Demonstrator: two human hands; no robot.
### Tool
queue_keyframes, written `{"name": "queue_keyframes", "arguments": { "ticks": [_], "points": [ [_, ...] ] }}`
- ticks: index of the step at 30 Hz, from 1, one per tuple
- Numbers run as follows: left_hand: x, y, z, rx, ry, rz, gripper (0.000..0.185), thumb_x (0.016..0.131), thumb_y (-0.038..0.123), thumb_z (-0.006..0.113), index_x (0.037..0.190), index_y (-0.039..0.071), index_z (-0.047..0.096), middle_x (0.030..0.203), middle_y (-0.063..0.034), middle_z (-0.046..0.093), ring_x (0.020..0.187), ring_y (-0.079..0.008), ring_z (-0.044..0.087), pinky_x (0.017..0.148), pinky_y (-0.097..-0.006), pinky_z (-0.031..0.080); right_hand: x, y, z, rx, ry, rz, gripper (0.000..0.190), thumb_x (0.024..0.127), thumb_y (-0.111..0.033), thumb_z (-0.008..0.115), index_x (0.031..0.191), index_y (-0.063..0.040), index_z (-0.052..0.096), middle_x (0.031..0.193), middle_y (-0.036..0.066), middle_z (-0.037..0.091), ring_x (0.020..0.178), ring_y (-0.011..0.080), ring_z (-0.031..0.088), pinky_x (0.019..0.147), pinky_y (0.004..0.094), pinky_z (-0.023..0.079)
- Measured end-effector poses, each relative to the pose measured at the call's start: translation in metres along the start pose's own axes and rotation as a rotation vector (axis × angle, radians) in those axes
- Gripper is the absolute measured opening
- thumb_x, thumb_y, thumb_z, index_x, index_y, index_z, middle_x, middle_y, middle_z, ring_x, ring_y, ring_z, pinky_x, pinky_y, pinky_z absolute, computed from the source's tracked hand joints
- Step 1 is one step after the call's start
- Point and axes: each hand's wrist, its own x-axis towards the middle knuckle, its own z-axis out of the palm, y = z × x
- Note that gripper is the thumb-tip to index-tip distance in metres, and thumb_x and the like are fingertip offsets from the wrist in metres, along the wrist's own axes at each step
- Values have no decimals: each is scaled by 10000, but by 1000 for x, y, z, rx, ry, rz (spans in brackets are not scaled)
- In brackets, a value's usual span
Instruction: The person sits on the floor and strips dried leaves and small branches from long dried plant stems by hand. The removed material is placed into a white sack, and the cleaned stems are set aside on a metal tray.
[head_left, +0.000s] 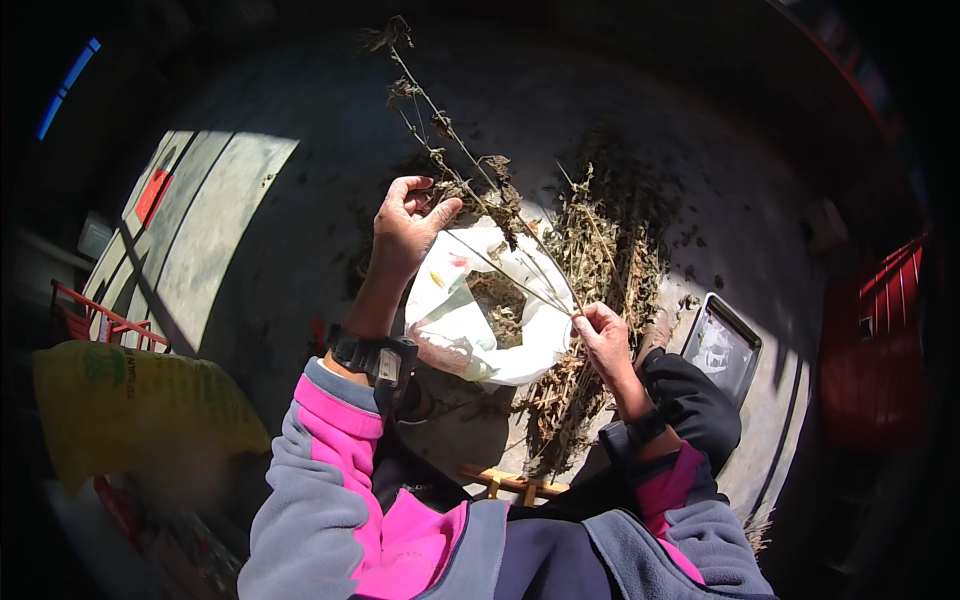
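Observation:
My right hand (602, 335) pinches the base of a dried branching plant stalk (469, 154) between thumb and fingers. The stalk slants up and to the left, with shrivelled leaves along it. Near its middle, my left hand (411, 221) has its fingers curled and the thumb apart, by a clump of dry leaves; whether it grips them is unclear. Below the stalk stands a white plastic bag (450, 337), its mouth spread wide and rim rolled out. Crumbled dry leaves (499, 304) lie inside it. To the right of the bag is a heap of dried stalks (607, 255).
A grey metal tray (724, 349) lies on the concrete floor (315, 195) by my right foot. At left is a yellow woven sack (150, 405). A wooden stool edge (517, 480) shows between my legs. A red slatted object (874, 345) stands far right.

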Motion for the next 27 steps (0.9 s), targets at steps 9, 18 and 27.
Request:
{"name": "queue_keyframes", "arguments": {
  "ticks": [9, 18, 27],
  "points": [
    [3, -9, -6, -190, 130, -138, 85, 861, 53, 659, 927, 9, 631, 786, -5, 626, 601, -27, 518, 490, -150, 382, -5, -6, 0, 41, -63, 27, 76, 899, -47, 577, 828, -27, 561, 727, 7, 604, 659, 64, 565, 640, 216, 456],
    [1, 7, -2, -300, 248, -173, 80, 864, 72, 661, 862, -2, 629, 736, -27, 618, 484, -17, 407, 409, -160, 269, -6, 0, -1, 66, -22, -40, 46, 899, -58, 594, 859, -35, 596, 718, -18, 599, 638, 35, 528, 593, 198, 408],
    [16, 9, -25, -290, 313, -117, 114, 870, 97, 647, 796, 14, 618, 628, 26, 561, 456, 0, 399, 400, -170, 268, -5, 15, -17, 224, 47, -38, 27, 879, -19, 605, 858, -27, 589, 751, -13, 604, 650, 44, 544, 622, 194, 439]
  ]
}}
